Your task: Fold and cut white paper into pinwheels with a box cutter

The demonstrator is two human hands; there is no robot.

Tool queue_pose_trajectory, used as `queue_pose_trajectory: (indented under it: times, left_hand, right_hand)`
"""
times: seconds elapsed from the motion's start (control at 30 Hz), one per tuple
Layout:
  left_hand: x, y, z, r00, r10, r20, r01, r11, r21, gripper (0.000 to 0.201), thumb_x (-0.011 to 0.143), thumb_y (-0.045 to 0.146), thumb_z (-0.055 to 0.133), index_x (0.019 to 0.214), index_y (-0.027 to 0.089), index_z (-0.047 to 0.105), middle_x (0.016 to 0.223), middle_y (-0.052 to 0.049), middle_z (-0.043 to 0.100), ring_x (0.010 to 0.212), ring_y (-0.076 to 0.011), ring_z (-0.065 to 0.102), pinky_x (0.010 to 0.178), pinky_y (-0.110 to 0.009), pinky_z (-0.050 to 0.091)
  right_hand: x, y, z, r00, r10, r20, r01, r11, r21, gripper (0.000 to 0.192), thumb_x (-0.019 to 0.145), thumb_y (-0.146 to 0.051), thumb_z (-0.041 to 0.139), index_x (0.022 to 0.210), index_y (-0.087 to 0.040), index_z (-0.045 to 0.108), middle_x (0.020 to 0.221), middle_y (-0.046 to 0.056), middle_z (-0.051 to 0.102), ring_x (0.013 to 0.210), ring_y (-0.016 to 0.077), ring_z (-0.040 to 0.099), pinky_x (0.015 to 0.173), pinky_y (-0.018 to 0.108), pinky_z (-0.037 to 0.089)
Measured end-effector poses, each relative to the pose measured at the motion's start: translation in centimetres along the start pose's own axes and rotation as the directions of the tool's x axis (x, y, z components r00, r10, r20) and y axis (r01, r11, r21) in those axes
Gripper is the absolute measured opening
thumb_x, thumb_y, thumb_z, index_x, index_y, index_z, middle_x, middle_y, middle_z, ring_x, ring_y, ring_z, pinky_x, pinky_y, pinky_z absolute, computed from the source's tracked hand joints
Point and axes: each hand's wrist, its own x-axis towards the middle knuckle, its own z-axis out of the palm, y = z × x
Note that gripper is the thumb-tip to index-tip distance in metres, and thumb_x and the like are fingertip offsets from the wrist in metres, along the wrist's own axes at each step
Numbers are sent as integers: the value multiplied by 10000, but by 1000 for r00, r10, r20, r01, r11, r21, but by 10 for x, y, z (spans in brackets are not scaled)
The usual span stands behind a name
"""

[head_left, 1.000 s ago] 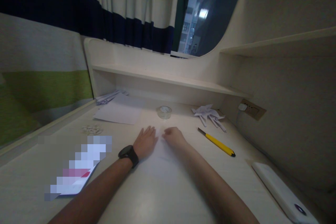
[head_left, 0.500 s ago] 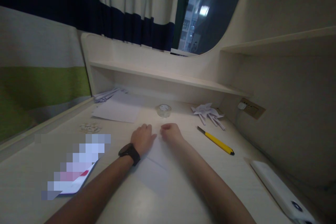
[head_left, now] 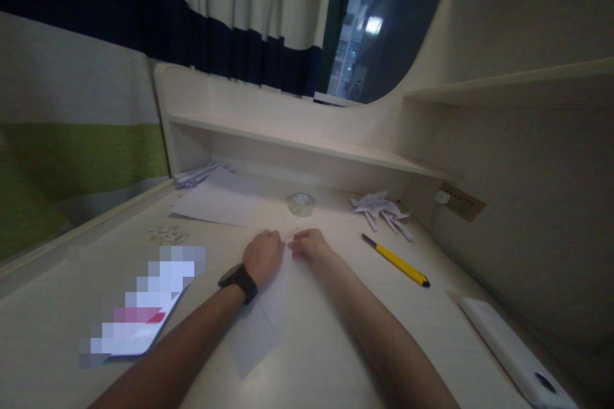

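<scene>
Two bare hands are seen close together on a pale desk [head_left: 384, 307], at the far end of a folded sheet of white paper [head_left: 268, 313]. Going from the left, a blurred-out flat item [head_left: 139, 307] lies near the desk's left edge, with a small scatter of white bits [head_left: 165, 234] beyond it and a plain white sheet [head_left: 218, 204] farther back, a bundle of paper strips [head_left: 196, 174] being tucked behind that sheet under the low shelf [head_left: 297, 140]. The left hand [head_left: 263, 255], worn with a black wristwatch [head_left: 237, 281], is curled over the paper's upper left edge and is pressed down on it. The right hand [head_left: 309, 245] is loosely closed, its fingertips pinched on the paper's far tip, just beside the left hand. A roll of clear tape [head_left: 300, 204] stands beyond the hands. To the right, crumpled folded paper pieces [head_left: 381, 208] lie far, a yellow utility knife [head_left: 398, 262] lies nearer, and a white power bank [head_left: 515, 351] rests at the near right.
</scene>
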Motion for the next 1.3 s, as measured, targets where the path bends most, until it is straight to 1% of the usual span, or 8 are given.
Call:
queue_pose_trajectory:
  times: [0.1,0.3,0.53,0.7,0.8,0.93,1.13,1.3]
  left_hand:
    - [4,0,-2,999,30,18,-27,992,-120,316,903,345,415,907,156,668,895,-125,687,849,-239,623,725,-306,404]
    - [5,7,3,990,85,112,-29,902,-431,234,735,363,607,725,164,729,728,-65,715,704,-206,626,600,-256,384]
    - [-5,15,10,970,78,230,81,789,-609,284,700,375,618,577,125,673,451,5,534,433,-122,455,442,-239,281]
    - [-11,19,7,936,131,328,200,567,-799,238,656,325,674,529,136,608,445,36,453,411,-91,378,422,-228,239]
    - [-12,21,5,932,133,338,230,503,-833,236,634,315,695,517,138,590,446,42,439,411,-88,366,423,-230,227]
    - [-11,21,4,940,53,337,275,465,-841,243,634,342,694,559,126,610,476,28,470,420,-92,387,429,-233,240]
    - [-11,22,-7,941,20,339,292,461,-838,268,612,355,717,555,115,611,493,19,490,435,-94,414,444,-234,252]
    - [-12,26,-18,940,5,341,315,373,-873,253,603,344,731,554,120,622,486,8,521,435,-100,424,447,-239,259]
  right_hand:
    - [-8,4,-11,996,-81,32,78,995,69,125,596,-153,741,657,-97,647,538,5,597,451,100,522,460,232,435]
    - [-25,15,-38,991,-134,22,129,978,161,300,427,-246,815,614,-134,608,533,-9,616,444,106,545,448,223,431]
    - [-31,19,-52,988,-136,75,121,976,179,311,405,-256,822,544,-140,568,438,-28,558,375,97,500,405,216,379]
    - [-31,19,-53,985,-152,83,135,973,185,259,474,-286,766,516,-147,552,412,-32,525,360,97,471,387,221,362]
    - [-31,19,-50,984,-169,61,155,971,181,286,518,-351,745,523,-157,535,404,-44,496,356,86,445,381,214,348]
    - [-33,19,-46,977,-203,66,193,972,135,323,588,-444,713,593,-156,566,451,-28,535,382,96,474,387,207,336]
    - [-34,21,-39,952,-307,3,306,950,66,305,619,-390,708,536,-172,512,419,-66,467,381,69,393,397,192,264]
    - [-37,20,-31,938,-340,-69,344,938,45,316,674,-397,662,510,-170,515,413,-63,443,394,70,366,399,202,227]
